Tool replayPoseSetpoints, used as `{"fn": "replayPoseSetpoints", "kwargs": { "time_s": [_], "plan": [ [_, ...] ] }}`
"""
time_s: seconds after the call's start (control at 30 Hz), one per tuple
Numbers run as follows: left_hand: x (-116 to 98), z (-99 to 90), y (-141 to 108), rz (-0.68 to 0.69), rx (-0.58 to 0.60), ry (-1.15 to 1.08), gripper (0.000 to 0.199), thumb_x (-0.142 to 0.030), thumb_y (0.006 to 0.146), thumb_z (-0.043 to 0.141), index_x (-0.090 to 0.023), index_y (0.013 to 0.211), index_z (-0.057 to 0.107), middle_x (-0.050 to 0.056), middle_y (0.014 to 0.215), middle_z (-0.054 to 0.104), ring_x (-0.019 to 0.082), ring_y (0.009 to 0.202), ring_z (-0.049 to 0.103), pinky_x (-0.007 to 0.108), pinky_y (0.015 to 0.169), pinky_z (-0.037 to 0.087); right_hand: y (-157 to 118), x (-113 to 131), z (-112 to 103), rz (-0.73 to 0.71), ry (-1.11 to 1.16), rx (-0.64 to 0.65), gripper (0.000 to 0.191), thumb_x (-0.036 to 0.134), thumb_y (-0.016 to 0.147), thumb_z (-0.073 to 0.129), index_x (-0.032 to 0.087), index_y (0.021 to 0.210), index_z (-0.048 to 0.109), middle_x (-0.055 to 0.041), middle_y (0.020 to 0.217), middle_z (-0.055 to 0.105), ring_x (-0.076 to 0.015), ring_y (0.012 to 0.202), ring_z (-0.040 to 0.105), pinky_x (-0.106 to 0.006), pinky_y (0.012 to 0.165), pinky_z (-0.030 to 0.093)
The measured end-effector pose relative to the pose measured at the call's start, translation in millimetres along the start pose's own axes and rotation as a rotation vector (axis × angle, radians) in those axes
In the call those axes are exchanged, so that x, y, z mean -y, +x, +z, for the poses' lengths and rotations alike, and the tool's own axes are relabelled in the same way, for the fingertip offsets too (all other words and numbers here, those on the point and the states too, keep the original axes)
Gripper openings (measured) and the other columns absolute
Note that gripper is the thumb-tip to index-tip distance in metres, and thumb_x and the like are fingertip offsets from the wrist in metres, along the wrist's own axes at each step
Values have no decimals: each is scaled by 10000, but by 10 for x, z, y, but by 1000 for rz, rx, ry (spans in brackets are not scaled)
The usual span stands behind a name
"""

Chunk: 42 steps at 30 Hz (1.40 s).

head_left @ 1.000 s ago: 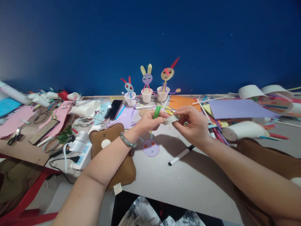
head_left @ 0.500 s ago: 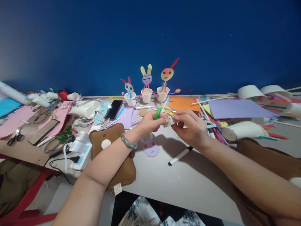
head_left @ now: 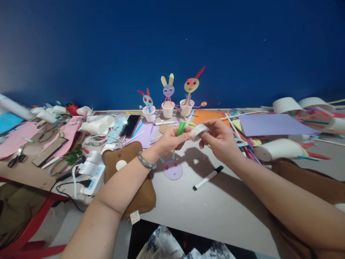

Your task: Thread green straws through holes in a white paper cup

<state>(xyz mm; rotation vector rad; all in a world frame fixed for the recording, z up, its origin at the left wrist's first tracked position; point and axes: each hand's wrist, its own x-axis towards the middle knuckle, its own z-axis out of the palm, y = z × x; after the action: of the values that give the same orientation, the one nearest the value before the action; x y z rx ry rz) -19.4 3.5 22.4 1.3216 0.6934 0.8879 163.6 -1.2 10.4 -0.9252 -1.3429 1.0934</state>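
Centrally, above the grey flat tabletop (head_left: 183, 205) and short of its back edge, our nearly closed left hand (head_left: 172, 139) and loosely curled right hand (head_left: 219, 139) both pinch a white curved band (head_left: 199, 131), material unclear; light, even pressure should avoid creasing it.

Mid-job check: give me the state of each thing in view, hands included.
Left hand: pinching the white piece
Right hand: pinching the same piece
White piece: held up between both hands
Green item: at left hand, grip unclear
Marker: lying, cap unclear
Purple face: lying flat, features drawn
Cups: upright, bearing figures
Phone: screen up, dark
Scissors: lying, blades unclear
Power strip: plugs inserted
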Motion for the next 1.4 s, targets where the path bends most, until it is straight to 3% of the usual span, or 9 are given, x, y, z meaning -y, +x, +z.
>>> {"fn": "replayPoseSetpoints", "kwargs": {
  "time_s": [0.17,0.37,0.77,0.9,1.03,1.17,1.3,1.4],
  "plan": [
    [25,-9,6,21,2,-9,454,-548,736,791,-154,907,643,-110,533,426,18,391,310,216,402,184,-19,-31,28,173,144,85,425,444,686,883,230,878,570,58,710,601,-71,492,503,-245,469,532],
    [16,42,-3,3,-13,-13,343,-446,720,780,-147,821,646,-107,496,419,16,393,302,209,407,171,-67,87,49,59,-66,5,443,441,661,912,228,837,566,28,711,616,-132,568,623,-264,472,549],
    [4,99,-35,-43,-44,-60,268,-368,701,722,-157,847,644,-109,485,413,19,385,274,208,414,157,-72,-30,45,155,71,35,419,462,684,891,235,802,559,81,592,516,-88,474,475,-285,505,565],
    [4,81,-31,-40,-14,-44,345,-434,682,780,-160,822,625,-117,491,370,21,391,262,210,413,167,-43,-12,1,195,80,78,354,398,704,876,222,825,594,64,611,552,-78,460,463,-240,449,471],
    [1,33,-23,9,-77,-23,473,-586,743,753,-174,691,525,-114,498,323,17,402,242,209,414,166,19,52,-61,308,79,246,329,393,701,860,199,775,605,38,615,557,-62,443,398,-219,395,322],
    [41,-22,-4,90,-126,35,461,-535,705,832,-171,884,613,-116,510,404,26,416,286,206,424,196,97,99,-143,469,133,369,330,441,703,829,189,722,617,46,554,454,-49,443,277,-211,395,180],
    [52,-50,-7,178,-61,82,539,-474,744,839,-187,1155,640,-126,521,392,37,447,314,211,465,249,123,109,-198,554,129,400,328,439,671,831,176,679,635,56,504,403,-47,429,242,-210,391,145],
    [22,-46,-23,170,82,177,501,-494,733,844,-155,1074,705,-107,529,401,41,479,338,221,496,284,111,126,-194,581,121,429,297,405,656,833,165,749,685,50,502,444,-54,410,284,-206,370,160]
  ]
}}
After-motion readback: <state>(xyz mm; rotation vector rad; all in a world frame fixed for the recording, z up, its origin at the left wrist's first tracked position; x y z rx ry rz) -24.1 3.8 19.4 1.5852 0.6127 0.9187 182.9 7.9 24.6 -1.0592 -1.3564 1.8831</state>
